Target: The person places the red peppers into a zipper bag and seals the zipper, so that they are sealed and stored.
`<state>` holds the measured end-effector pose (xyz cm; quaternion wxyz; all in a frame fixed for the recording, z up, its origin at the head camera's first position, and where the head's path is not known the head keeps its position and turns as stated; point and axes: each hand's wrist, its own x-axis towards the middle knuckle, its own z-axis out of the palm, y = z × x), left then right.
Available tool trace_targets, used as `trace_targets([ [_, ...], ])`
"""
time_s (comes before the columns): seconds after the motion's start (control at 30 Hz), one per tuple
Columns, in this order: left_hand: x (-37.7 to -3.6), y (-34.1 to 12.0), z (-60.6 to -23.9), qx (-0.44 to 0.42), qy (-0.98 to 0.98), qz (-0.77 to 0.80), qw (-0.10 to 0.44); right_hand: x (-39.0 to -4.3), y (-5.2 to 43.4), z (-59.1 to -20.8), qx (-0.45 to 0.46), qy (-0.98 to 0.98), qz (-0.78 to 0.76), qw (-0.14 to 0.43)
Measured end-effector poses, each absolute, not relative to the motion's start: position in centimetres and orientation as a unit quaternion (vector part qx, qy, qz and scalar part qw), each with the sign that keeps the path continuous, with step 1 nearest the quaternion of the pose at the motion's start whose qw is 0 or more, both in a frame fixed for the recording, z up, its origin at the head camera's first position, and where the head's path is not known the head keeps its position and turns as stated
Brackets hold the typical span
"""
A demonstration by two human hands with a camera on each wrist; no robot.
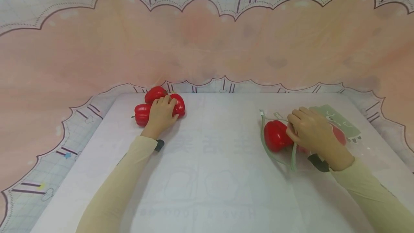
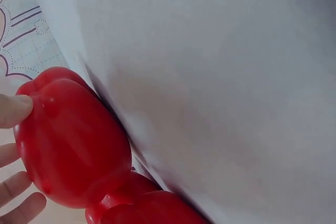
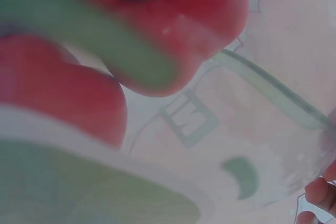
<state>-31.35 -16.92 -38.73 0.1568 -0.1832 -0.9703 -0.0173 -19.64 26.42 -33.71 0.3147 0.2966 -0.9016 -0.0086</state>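
So the thing to look at here is the sideways gap: the left hand (image 1: 160, 112) is over toward the far left corner of the tabletop (image 1: 220, 175), and the clear bag (image 1: 339, 118) lies well apart from it, over by the right edge and a bit closer to the near edge. The left hand's fingers and thumb are curled onto the rightmost pepper (image 1: 179, 107) of a tight red cluster, which is on the bag's side of the bunch, so nothing visible stands between them. In the left wrist view that one looks longer than it's wide, but I can't make out its stem end. Its neighbours sit close by: a back pepper (image 1: 154, 94) right at the far edge, stem pointing right, and a left pepper (image 1: 142, 113) with its stem toward the left edge. The left hand is obviously the nearer one to all three. Right hand (image 1: 310, 130) seems to be pinching the bag near its green trim, though the exact fingertip contact is hard to see. Another red pepper, the bagged pepper (image 1: 276, 136), shows just left of those fingers, framed by the trim, so I'd judge it's inside.
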Motion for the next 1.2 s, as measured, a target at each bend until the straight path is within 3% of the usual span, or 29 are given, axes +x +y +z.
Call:
trace_targets([
  [0.47, -31.4, -17.1, -38.8, -0.170, -0.971, 0.001, 0.167, -19.7, 26.5, -33.8, 0.299, -0.899, -0.006, 0.321],
  [0.93, -31.3, -16.7, -37.8, -0.190, -0.973, -0.017, 0.127, -19.7, 26.5, -33.8, 0.293, -0.902, -0.013, 0.318],
  [1.2, -31.7, -17.1, -38.3, -0.141, -0.983, -0.034, 0.115, -19.6, 26.4, -33.8, 0.292, -0.903, -0.007, 0.314],
])
